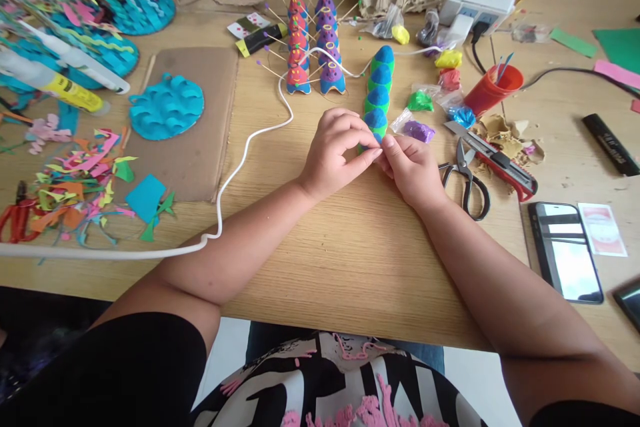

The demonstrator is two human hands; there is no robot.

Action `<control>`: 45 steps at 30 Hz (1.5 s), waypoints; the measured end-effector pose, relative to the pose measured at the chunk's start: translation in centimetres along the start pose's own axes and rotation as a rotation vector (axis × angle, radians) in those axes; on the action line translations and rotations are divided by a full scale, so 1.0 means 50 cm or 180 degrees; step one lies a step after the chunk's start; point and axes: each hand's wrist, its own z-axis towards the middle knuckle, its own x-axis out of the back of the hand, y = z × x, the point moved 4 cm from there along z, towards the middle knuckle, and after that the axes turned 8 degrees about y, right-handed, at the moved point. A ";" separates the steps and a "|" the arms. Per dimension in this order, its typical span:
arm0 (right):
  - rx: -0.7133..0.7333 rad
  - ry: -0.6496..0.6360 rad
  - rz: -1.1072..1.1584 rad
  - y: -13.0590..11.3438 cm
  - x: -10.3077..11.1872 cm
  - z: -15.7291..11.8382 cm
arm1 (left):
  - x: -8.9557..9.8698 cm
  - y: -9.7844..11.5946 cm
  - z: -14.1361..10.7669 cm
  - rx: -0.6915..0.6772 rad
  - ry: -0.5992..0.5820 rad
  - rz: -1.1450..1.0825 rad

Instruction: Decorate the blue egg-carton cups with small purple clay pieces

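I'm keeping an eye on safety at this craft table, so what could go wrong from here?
The white cord runs against the left forearm and on across the red figures; a tug might knock them over.

The scissors and the red knife lie just beside the right hand, so a careless reach could cause a cut.

The red cup leans and might spill its sticks if bumped.

Black sleeves; black-and-white patterned top [330, 387] with pink shapes.
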 end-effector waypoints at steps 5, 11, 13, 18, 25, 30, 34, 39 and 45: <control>-0.0233 0.0055 0.0282 0.019 0.001 0.004 | 0.002 -0.001 0.002 0.0064 0.0089 0.0030; -0.0172 -0.0035 0.0480 0.010 0.001 0.006 | 0.004 -0.004 0.004 0.0094 0.0169 -0.0026; -0.0156 -0.0053 0.0466 0.006 0.000 0.007 | 0.004 -0.005 0.003 0.0128 0.0169 0.0008; -0.0193 0.0032 0.0617 0.007 0.002 0.010 | 0.004 -0.005 0.000 0.0142 0.0159 0.0046; -0.0227 -0.0023 0.0601 0.011 0.002 0.011 | 0.005 -0.006 -0.002 0.0133 0.0107 0.0092; -0.0205 0.0050 0.0491 0.020 0.004 0.014 | 0.006 -0.001 0.000 0.0081 0.0091 0.0036; -0.0211 0.0062 0.0463 0.019 0.004 0.012 | 0.007 0.000 0.000 0.0068 0.0086 0.0031; -0.0210 0.0057 0.0538 0.012 0.003 0.011 | 0.005 -0.002 -0.001 0.0070 0.0097 0.0030; -0.0234 0.0168 0.0720 0.017 0.007 0.018 | 0.003 -0.002 0.000 0.0132 0.0040 0.0039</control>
